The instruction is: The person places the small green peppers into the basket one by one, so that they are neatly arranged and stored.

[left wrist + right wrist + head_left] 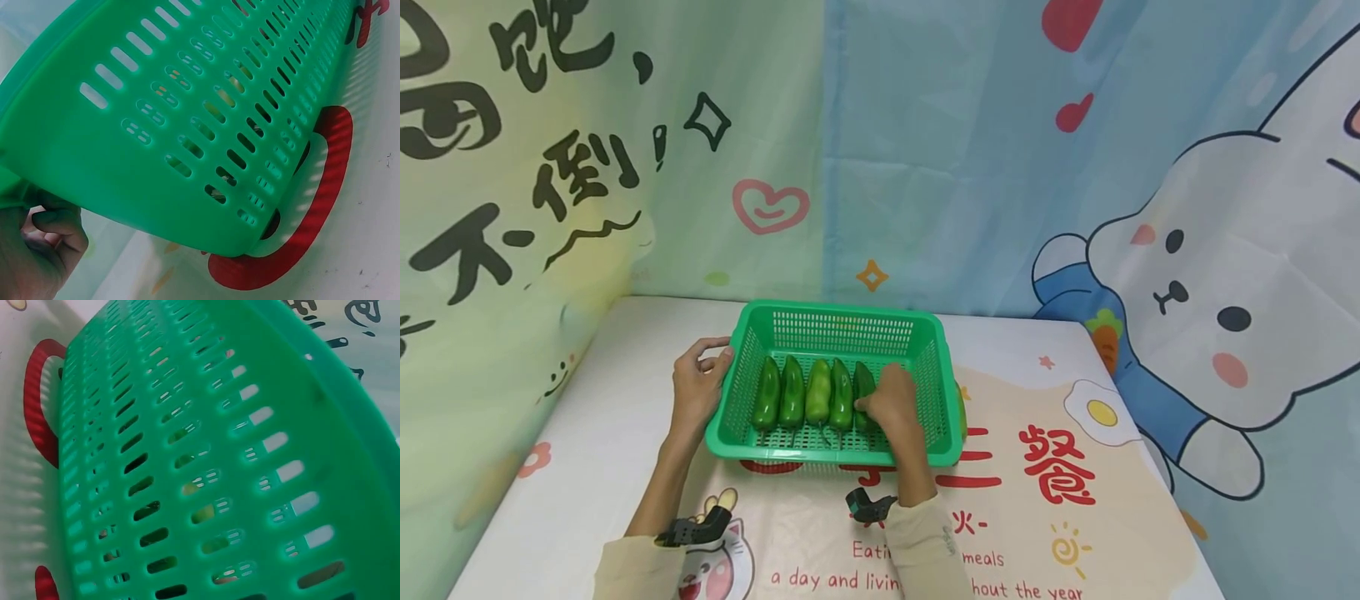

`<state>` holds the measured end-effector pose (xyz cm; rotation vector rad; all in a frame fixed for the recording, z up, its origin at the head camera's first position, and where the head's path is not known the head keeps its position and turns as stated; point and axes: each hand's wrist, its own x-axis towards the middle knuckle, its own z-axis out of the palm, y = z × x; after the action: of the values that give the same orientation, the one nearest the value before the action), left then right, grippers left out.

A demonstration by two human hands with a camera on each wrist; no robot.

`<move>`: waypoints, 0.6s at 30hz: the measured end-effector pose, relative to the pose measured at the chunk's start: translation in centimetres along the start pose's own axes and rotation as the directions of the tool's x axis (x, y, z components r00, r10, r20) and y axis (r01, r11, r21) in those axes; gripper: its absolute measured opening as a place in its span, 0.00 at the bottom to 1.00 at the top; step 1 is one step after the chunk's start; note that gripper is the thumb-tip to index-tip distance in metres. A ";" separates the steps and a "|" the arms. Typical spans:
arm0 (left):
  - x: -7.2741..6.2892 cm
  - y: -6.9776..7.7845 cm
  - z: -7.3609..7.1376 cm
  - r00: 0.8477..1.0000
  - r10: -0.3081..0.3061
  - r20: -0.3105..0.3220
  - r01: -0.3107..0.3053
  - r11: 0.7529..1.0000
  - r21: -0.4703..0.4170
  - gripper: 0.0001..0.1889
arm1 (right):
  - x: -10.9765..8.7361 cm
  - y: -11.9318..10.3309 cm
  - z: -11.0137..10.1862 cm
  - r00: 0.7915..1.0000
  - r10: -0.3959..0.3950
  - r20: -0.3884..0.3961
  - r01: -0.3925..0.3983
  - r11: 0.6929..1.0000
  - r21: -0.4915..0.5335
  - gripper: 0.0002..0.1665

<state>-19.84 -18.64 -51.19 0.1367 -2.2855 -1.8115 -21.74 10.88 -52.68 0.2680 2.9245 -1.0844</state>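
Note:
A green plastic basket with slotted walls stands on the table. Several green peppers lie side by side in it, stems toward the front. My left hand holds the basket's left end, and its curled fingers show beside the rim in the left wrist view. Reaching over the front rim, my right hand grips the rightmost pepper of the row, with the thumb against its side. Only the basket wall shows in the right wrist view; the hand is hidden behind it.
Outside the basket's right end, a strip of another green pepper shows past the rim. The printed tablecloth lies under everything. Behind the table hangs a printed curtain.

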 end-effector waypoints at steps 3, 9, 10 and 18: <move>0.0 0.1 0.0 1.000 0.001 -0.007 -0.001 1.000 -0.001 0.20 | 1.3 1.3 1.5 1.000 0.008 0.015 -0.008 1.000 0.006 0.29; -0.1 0.2 0.0 1.000 0.009 -0.012 -0.009 1.000 -0.001 0.19 | 2.1 2.3 2.3 1.000 0.015 0.026 -0.015 1.000 0.019 0.32; -0.1 0.2 0.0 1.000 0.010 -0.010 -0.010 1.000 0.000 0.19 | 2.1 2.3 2.2 1.000 0.014 0.023 -0.014 1.000 0.022 0.31; 0.0 0.1 0.3 1.000 -0.004 -0.009 0.004 1.000 0.001 0.19 | 0.8 1.9 0.6 1.000 0.026 0.016 -0.026 0.999 0.024 0.27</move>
<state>-19.86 -18.34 -51.15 0.1493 -2.2816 -1.8079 -22.28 12.03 -54.43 0.2957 2.8880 -1.1137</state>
